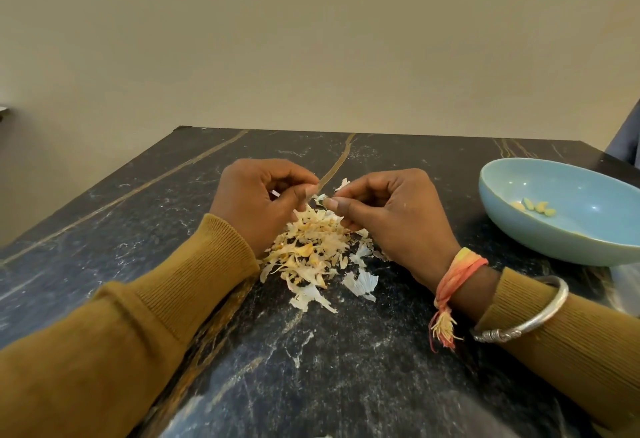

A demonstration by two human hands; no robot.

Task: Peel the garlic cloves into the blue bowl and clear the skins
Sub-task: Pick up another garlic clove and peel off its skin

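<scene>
Sleeves rest on dark table [311,351]. I see left hand [258,200] and right hand [388,209] both pinching one garlic clove [320,199], mostly hidden, just above skins pile [308,250]. I judge clove small, light, slippery once bare: pinch its ends. Skins papery, flyaway. Blue bowl [554,240] at right, well apart, holds peeled cloves [535,206].

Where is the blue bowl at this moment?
In the head view the blue bowl sits at the right edge of the dark table, just beyond the right hand, with peeled cloves inside.
</scene>
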